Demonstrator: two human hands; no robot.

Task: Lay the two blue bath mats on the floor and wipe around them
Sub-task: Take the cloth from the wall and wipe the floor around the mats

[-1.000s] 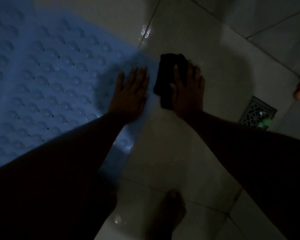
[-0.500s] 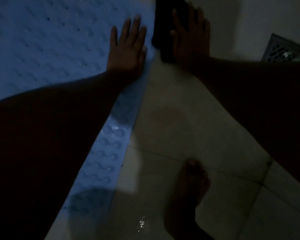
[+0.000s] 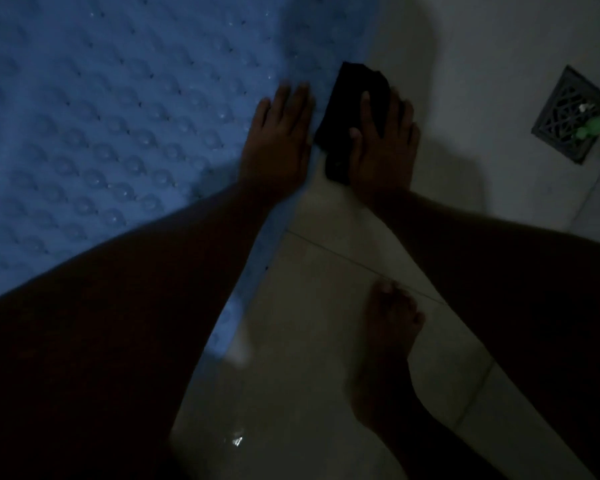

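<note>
While the blue bath mat (image 3: 101,126) stays flat on the floor (image 3: 326,323), we keep our left hand (image 3: 278,143) spread open on its edge and our right hand (image 3: 383,147) pressing flat on the dark cloth (image 3: 352,109), which has slid a little along the mat's border, so wiping goes on.
</note>
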